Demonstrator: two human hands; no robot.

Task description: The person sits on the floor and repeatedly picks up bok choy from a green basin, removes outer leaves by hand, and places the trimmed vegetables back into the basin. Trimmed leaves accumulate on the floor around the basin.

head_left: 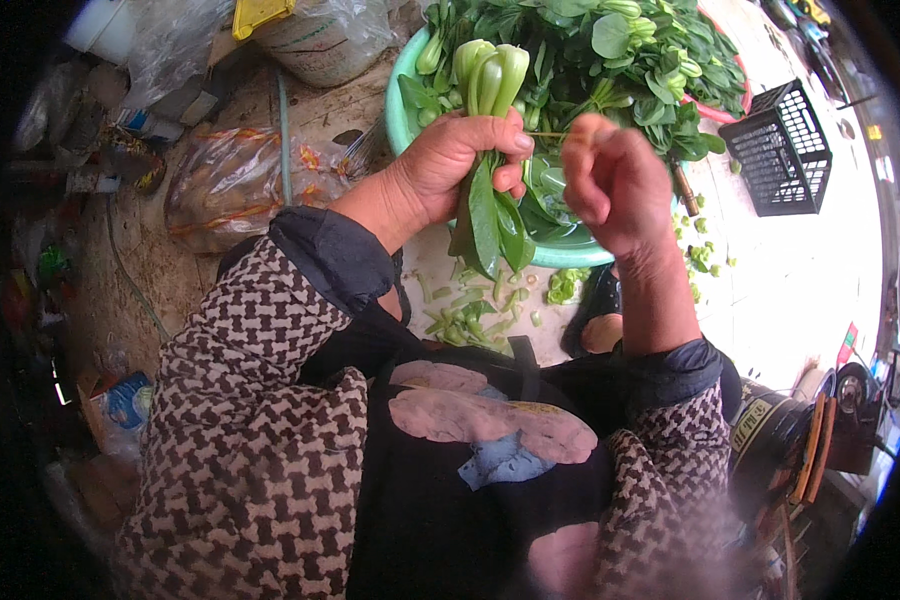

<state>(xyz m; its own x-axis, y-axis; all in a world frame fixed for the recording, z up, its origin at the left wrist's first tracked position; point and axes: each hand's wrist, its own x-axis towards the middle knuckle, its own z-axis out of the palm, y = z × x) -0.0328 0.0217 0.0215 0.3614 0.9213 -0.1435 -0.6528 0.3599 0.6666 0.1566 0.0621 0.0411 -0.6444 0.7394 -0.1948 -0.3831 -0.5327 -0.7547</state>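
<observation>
My left hand grips a small bunch of bok choy around its middle, the pale stem ends pointing away from me and the dark leaves hanging down toward me. A thin yellowish strand, perhaps a rubber band, runs taut from the bunch to my right hand. The fingers of that hand are curled on the strand and slightly blurred. Both hands are above a green plastic basin that holds water and a heap of leafy bok choy.
Cut stems and leaves litter the floor before my feet. A red basin with more greens and a black plastic crate stand right. At left lie a clear plastic bag and a bucket. A wooden handle shows beside the basin.
</observation>
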